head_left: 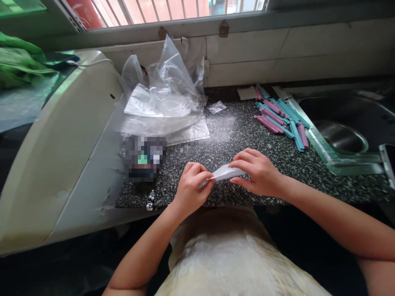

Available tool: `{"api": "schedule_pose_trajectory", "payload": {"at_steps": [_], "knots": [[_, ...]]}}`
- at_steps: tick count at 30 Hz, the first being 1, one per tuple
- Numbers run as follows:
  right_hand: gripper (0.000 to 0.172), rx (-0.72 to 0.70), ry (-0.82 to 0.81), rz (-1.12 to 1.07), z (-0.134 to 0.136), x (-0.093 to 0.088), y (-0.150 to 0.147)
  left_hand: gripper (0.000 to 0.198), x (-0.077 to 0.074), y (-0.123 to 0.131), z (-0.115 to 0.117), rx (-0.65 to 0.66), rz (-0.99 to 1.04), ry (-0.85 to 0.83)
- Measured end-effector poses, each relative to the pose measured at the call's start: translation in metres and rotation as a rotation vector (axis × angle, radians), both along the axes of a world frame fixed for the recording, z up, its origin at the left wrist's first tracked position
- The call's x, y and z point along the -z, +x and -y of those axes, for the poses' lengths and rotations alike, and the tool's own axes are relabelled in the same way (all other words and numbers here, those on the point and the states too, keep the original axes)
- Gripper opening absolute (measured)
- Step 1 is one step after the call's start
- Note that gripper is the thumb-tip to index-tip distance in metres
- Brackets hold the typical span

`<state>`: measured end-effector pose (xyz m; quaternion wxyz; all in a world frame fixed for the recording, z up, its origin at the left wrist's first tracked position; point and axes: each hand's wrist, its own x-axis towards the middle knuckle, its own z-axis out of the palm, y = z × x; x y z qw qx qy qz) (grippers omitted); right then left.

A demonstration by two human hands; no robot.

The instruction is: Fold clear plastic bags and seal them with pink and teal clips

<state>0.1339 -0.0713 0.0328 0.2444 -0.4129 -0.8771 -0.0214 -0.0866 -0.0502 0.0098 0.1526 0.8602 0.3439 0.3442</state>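
Both my hands hold a small clear plastic bag [224, 172] just above the near edge of the speckled black counter [234, 135]. My left hand [191, 190] pinches the bag's left end with closed fingers. My right hand [257, 172] grips its right part, fingers curled over the top. The bag lies roughly level between the two hands.
A heap of clear plastic bags [166, 98] lies at the back left of the counter. Several pink and blue clips [280, 117] lie at the back right, beside a steel sink [342, 135]. A white appliance [58, 144] stands on the left. A small clear bag [216, 107] lies near the wall.
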Motion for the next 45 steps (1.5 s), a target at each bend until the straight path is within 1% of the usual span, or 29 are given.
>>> {"api": "schedule_pose_trajectory", "payload": {"at_steps": [3, 5, 8, 11, 13, 16, 19, 21, 24, 26, 28, 30, 33, 36, 41, 45], "knots": [[0.020, 0.019, -0.052, -0.053, -0.005, 0.000, 0.007, 0.011, -0.015, 0.005, -0.010, 0.032, 0.039, -0.113], [0.022, 0.028, -0.092, -0.127, -0.007, 0.004, 0.014, 0.011, -0.020, 0.007, -0.018, 0.049, 0.104, -0.187], [0.021, 0.037, -0.170, -0.236, -0.010, 0.010, 0.026, 0.011, -0.018, 0.011, -0.030, 0.082, 0.219, -0.309], [0.016, 0.043, -0.287, -0.283, -0.014, 0.009, 0.034, 0.011, -0.014, 0.019, -0.040, 0.081, 0.284, -0.410], [0.013, 0.050, -0.336, -0.336, -0.020, 0.004, 0.035, 0.011, -0.016, 0.027, -0.044, 0.095, 0.257, -0.472], [0.013, 0.038, -0.355, -0.424, -0.032, -0.002, 0.029, 0.014, -0.023, 0.041, -0.050, 0.162, 0.162, -0.546], [0.016, 0.024, -0.364, -0.502, -0.044, -0.001, 0.022, 0.017, -0.026, 0.052, -0.058, 0.195, 0.172, -0.576], [0.019, 0.069, -0.355, -0.589, -0.050, 0.004, 0.020, 0.017, -0.022, 0.056, -0.066, 0.188, 0.217, -0.601], [0.019, 0.189, -0.365, -0.730, -0.053, 0.013, 0.023, 0.021, -0.009, 0.057, -0.076, 0.142, 0.297, -0.653], [0.020, 0.236, -0.423, -0.769, -0.052, 0.017, 0.025, 0.024, -0.001, 0.057, -0.079, 0.124, 0.363, -0.726], [0.018, 0.239, -0.503, -0.783, -0.052, 0.020, 0.026, 0.027, 0.003, 0.056, -0.079, 0.144, 0.392, -0.818], [0.018, 0.224, -0.586, -0.830, -0.051, 0.022, 0.025, 0.029, 0.004, 0.055, -0.077, 0.179, 0.359, -0.879], [0.019, 0.215, -0.692, -0.890, -0.051, 0.024, 0.022, 0.030, 0.001, 0.054, -0.073, 0.208, 0.300, -0.899], [0.017, 0.210, -0.721, -0.874, -0.050, 0.025, 0.018, 0.028, 0.001, 0.053, -0.073, 0.184, 0.307, -0.894], [0.015, 0.200, -0.702, -0.902, -0.050, 0.025, 0.018, 0.031, 0.006, 0.052, -0.078, 0.096, 0.459, -0.937], [0.016, 0.217, -0.701, -0.947, -0.050, 0.028, 0.020, 0.033, 0.007, 0.054, -0.078, 0.081, 0.590, -1.004]]}}
